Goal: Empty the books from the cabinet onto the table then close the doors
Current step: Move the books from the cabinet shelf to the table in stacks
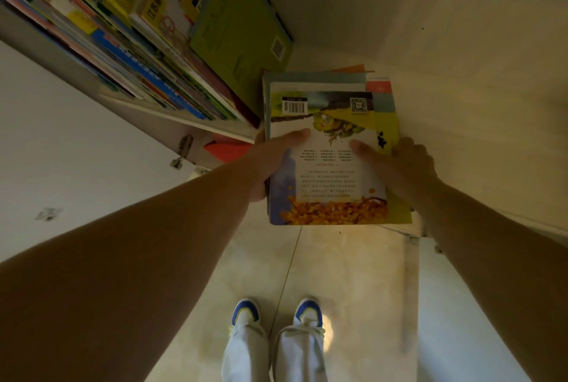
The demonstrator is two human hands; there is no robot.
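Both hands hold a stack [332, 148] of books at centre, half out of the cabinet [461, 74]. The left hand [270, 160] grips its nine o'clock edge, thumb on the top cover; the right hand [405, 163] grips its three o'clock edge, thumb likewise on top. At ten o'clock more books [159, 53] lean on the shelf [184, 119]. At six o'clock, shoes [276, 314] on the floor [353, 274].
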